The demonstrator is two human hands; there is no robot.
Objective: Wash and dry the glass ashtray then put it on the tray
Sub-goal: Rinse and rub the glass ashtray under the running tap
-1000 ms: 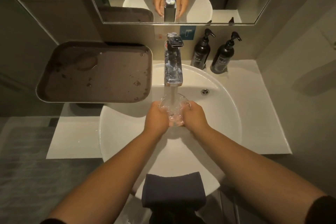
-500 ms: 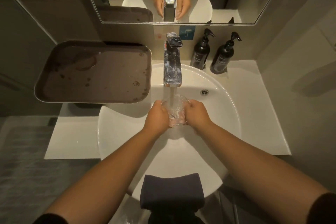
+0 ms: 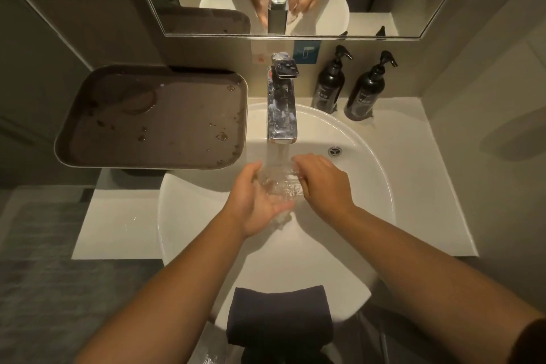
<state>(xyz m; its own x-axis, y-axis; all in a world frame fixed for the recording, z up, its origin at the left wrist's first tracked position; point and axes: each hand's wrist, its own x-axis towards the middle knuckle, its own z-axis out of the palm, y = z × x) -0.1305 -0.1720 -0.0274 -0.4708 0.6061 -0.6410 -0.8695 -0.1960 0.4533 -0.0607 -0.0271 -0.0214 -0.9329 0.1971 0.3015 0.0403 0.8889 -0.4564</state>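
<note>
Nothing can be read: beyond the right hand (image 3: 323,183), two black plastic pump bottles (image 3: 329,89) carry pale labels too blurred, as is the blue square wall sticker (image 3: 307,52).

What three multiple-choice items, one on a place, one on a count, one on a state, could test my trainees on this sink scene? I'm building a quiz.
1. Where does the folded dark towel lie?
A. On the near rim of the round white basin
B. On the brown tray
C. Beside the bottles

2. How many black pump bottles stand behind the basin?
A. One
B. Two
C. Three

3. What is the state of the chrome faucet?
A. Off
B. Dripping
C. Running

Answers:
1 A: the towel drapes over the basin edge nearest the person.
2 B: two stand side by side right of the faucet.
3 C: a full stream falls onto the clear glass ashtray, held between the left hand and right hand.
</note>
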